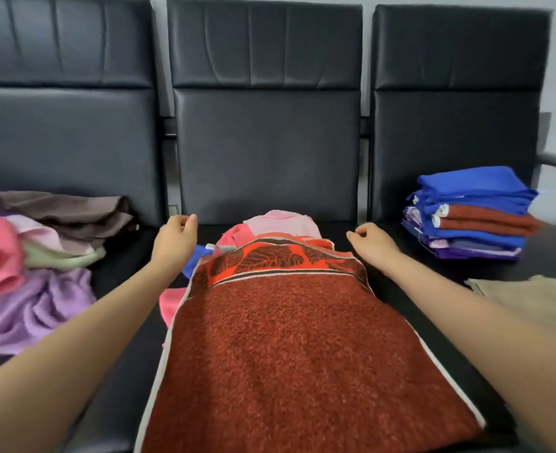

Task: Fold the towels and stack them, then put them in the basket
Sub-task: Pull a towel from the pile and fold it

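Head view: the rust-red towel (289,348) lies spread flat at the centre, running from 6 o'clock up toward 12, its patterned border at the far end lapping over a pink towel (279,223). The left hand (175,240) and right hand (373,243) hover beside the far corners at 11 and 1 o'clock, fingers loosely curled, grasping nothing. The terry looks soft, limp and light (likely to sag and drag rather than slide), so I would pinch both far corners. The folded stack (472,214) sits at 2 o'clock, the unfolded heap (38,266) at 9. No basket is visible.
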Available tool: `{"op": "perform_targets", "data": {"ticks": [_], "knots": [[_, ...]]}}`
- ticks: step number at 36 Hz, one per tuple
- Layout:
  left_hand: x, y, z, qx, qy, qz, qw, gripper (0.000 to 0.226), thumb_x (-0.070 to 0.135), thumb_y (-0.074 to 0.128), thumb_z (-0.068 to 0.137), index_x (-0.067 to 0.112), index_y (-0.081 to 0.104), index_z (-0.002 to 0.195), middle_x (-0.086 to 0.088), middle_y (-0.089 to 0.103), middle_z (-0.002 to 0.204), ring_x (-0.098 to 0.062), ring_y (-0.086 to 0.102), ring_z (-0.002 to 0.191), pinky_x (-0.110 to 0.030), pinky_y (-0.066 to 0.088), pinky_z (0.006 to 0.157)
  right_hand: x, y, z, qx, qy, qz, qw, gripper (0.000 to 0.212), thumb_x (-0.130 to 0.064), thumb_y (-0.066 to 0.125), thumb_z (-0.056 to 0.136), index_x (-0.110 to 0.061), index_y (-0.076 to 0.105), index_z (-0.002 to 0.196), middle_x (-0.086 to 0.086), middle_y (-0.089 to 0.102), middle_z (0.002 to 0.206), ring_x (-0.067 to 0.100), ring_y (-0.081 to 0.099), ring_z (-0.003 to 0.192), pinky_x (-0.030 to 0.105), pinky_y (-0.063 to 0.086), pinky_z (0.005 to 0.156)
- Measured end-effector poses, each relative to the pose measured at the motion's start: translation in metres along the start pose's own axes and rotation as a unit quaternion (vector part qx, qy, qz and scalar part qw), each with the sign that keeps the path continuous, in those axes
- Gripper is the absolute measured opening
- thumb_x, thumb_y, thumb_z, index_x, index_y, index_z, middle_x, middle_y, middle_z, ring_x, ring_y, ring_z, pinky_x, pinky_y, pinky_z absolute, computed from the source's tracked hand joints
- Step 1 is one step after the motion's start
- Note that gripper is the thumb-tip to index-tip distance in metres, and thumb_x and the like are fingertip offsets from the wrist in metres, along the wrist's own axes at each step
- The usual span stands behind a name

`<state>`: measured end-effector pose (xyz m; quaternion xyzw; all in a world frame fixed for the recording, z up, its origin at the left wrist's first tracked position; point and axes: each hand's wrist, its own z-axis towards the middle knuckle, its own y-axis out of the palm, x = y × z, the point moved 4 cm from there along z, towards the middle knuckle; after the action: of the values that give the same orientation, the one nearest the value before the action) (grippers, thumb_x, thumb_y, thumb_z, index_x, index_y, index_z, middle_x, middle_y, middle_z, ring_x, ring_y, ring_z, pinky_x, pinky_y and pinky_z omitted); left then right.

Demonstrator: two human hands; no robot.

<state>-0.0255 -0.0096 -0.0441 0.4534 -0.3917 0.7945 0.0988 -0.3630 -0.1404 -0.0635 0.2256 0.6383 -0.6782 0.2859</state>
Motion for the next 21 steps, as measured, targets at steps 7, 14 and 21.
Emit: {"op": "perform_targets", "data": {"ticks": [7, 14, 21], "knots": [[0.048, -0.016, -0.061, -0.078, 0.083, -0.072, 0.991, 0.025, 0.037, 0.046, 0.098, 0.018, 0.062, 0.099, -0.001, 0.066, 0.094, -0.015, 0.063, 0.085, -0.033, 0.050, 0.083, -0.035, -0.038, -0.070, -0.003, -0.127, 0.084, 0.988, 0.010, -0.027, 0.053, 0.095, -0.022, 0.061, 0.095, -0.002, 0.067, 0.092, 0.019, 0.064, 0.094, 0.037, 0.050, 0.087], [0.067, -0.005, -0.155, -0.197, 0.175, 0.010, 0.965, 0.014, 0.037, 0.056, 0.094, 0.027, 0.065, 0.090, 0.012, 0.065, 0.087, -0.006, 0.058, 0.084, -0.021, 0.042, 0.082, -0.034, -0.033, -0.156, -0.135, -0.229, -0.034, 0.963, 0.008, -0.033, 0.059, 0.093, -0.029, 0.065, 0.089, -0.014, 0.063, 0.081, 0.000, 0.056, 0.073, 0.023, 0.043, 0.073], [0.058, -0.010, -0.210, -0.287, 0.268, 0.047, 0.918, 0.011, 0.033, 0.066, 0.089, 0.022, 0.068, 0.085, 0.009, 0.067, 0.085, -0.002, 0.057, 0.079, -0.015, 0.041, 0.075, -0.006, -0.033, -0.215, -0.175, -0.319, -0.090, 0.927, 0.013, -0.036, 0.067, 0.087, -0.027, 0.061, 0.080, -0.012, 0.055, 0.072, 0.003, 0.050, 0.063, 0.024, 0.046, 0.067]]}}
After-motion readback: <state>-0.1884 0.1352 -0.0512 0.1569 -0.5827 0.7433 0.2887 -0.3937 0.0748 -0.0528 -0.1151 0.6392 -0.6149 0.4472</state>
